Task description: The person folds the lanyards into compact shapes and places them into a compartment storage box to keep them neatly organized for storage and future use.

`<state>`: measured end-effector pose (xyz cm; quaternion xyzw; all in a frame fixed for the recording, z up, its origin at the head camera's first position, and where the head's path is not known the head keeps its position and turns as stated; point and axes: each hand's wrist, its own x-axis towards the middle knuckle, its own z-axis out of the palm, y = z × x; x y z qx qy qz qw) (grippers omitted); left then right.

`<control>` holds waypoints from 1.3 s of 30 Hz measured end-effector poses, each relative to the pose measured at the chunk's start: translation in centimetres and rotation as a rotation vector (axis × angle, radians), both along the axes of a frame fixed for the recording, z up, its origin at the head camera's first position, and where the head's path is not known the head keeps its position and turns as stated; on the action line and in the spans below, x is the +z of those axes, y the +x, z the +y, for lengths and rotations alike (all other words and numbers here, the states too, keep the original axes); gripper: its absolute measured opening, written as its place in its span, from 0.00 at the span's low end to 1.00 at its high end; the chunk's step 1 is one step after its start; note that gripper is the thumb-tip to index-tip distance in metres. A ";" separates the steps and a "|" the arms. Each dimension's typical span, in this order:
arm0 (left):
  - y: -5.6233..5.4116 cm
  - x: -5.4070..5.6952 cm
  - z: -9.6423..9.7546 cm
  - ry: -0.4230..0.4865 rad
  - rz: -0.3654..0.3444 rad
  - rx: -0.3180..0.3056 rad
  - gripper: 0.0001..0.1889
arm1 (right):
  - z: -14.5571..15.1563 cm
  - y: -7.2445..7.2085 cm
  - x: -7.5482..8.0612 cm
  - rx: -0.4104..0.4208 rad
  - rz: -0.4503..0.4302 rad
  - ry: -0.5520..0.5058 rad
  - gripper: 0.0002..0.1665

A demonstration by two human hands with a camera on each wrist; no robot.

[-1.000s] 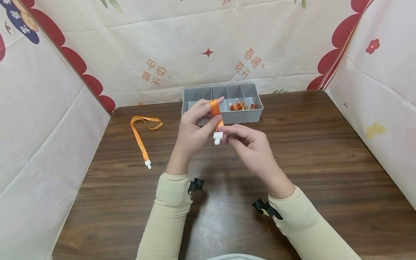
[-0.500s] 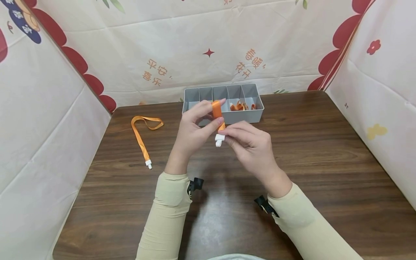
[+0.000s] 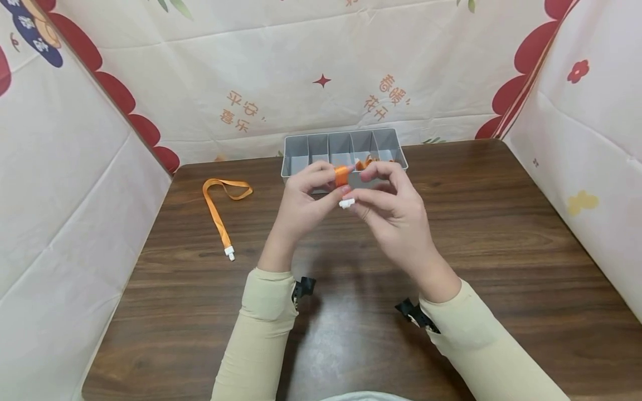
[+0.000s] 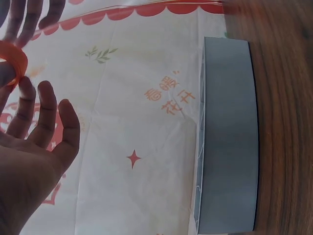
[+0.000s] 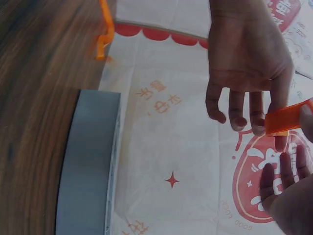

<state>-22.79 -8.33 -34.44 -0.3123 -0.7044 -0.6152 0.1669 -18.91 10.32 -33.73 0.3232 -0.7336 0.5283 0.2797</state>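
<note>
In the head view an orange lanyard (image 3: 341,176) is wound flat into a small band over the fingers of my left hand (image 3: 307,196), which pinches it with the thumb. Its white clip (image 3: 346,204) sticks out just below. My right hand (image 3: 401,214) pinches the lanyard near the clip with thumb and forefinger; its other fingers are raised. The right wrist view shows the wound orange strap (image 5: 288,118) between the two hands. Another orange lanyard (image 3: 214,216), with a white clip, lies loosely looped on the table at the left.
Behind the hands stands a grey divided box (image 3: 296,146) with orange lanyards (image 3: 370,160) in a right-hand compartment. The wooden table (image 3: 501,250) is bounded by printed white cloth (image 3: 281,55) at the back and both sides. A pale rounded rim (image 3: 363,396) shows at the front edge.
The white clip has moved up closer to the left fingers and turned sideways. My right hand has risen and its fingers have spread. The lanyard at the left has stayed put.
</note>
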 end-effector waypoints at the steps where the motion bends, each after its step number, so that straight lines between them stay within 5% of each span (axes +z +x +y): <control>1: 0.1 -0.1 0.2 0.004 0.019 0.001 0.12 | 0.0 -0.1 0.2 0.000 -0.046 -0.012 0.11; 6: 0.7 -0.1 0.9 0.022 0.074 -0.008 0.08 | 0.3 -0.4 1.3 0.063 -0.363 -0.165 0.10; 11: 1.2 0.1 1.4 0.086 -0.012 -0.068 0.12 | 0.4 -0.7 1.5 0.090 -0.541 -0.291 0.16; 17: 1.7 -0.1 1.9 0.164 -0.123 -0.106 0.13 | -0.5 -0.9 1.2 0.081 -0.535 -0.407 0.22; 23: 1.7 -0.4 2.3 0.177 -0.115 -0.090 0.10 | -1.3 -0.8 0.8 0.035 -0.475 -0.493 0.16; 27: 1.7 -0.4 2.5 0.173 -0.101 -0.073 0.11 | -1.6 -0.7 1.0 0.049 -0.468 -0.541 0.22; 39: 1.6 -0.2 1.6 -0.040 -0.029 -0.100 0.19 | -1.6 -0.9 1.3 0.075 -0.579 -0.581 0.25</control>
